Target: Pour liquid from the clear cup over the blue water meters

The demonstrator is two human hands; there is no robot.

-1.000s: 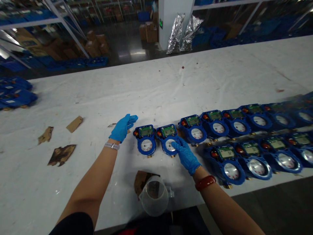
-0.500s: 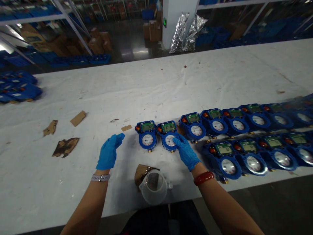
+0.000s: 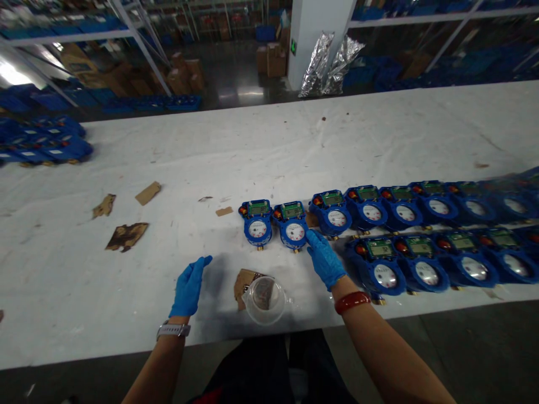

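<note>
Two blue water meters stand side by side in front of me, a left meter [image 3: 257, 224] and a right meter [image 3: 291, 227], each with a round white dial and a green circuit board with a display. My right hand [image 3: 323, 259], in a blue glove, has its fingertips at the lower right edge of the right meter; its fingers are extended and not wrapped round it. Over the bare table to the left is my left hand [image 3: 188, 287], also gloved, with its fingers stretched out and nothing in it. A clear plastic jug [image 3: 266, 306] stands between my forearms, near the table edge.
Two rows of blue meters [image 3: 373, 213] extend to the right. A cardboard piece [image 3: 243, 286] lies by the jug, and torn cardboard [image 3: 126, 237] lies at left. More blue meters [image 3: 63, 147] stand at far left. The white table [image 3: 202, 146] ends close to my body.
My right hand has drawn back from the right meter's dial to its edge. My left hand has moved lower, away from the meters. The view has shifted slightly.
</note>
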